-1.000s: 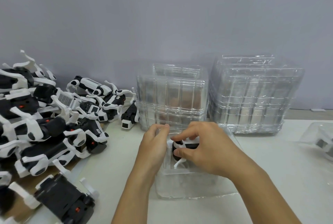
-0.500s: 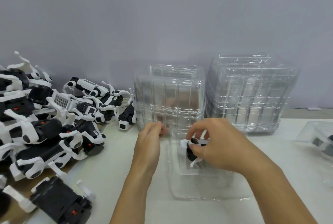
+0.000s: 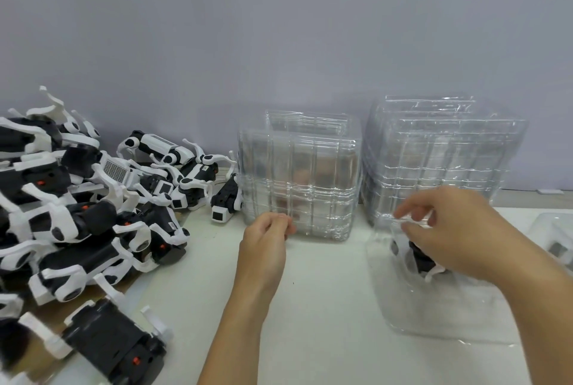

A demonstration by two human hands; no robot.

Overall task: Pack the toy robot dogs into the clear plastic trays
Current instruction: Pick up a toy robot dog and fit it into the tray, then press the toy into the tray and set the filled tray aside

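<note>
Black-and-white toy dog [image 3: 419, 259] upright in tray [image 3: 434, 310]

Right hand [image 3: 449, 229] over toy dog [image 3: 418, 257] in clear tray [image 3: 434, 307]; left hand [image 3: 263, 239] beside tray stack [image 3: 300, 174].

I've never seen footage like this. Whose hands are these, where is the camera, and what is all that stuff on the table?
No machine here: a person wears a camera on the head, looking down at their own hands. On the white table, a pile of black-and-white toy robot dogs lies at the left, and two stacks of clear plastic trays stand at the back. The right hand pinches the rim of a single clear tray with one toy dog sitting inside. The left hand holds nothing, fingers loosely curled, in front of the nearer stack.
</note>
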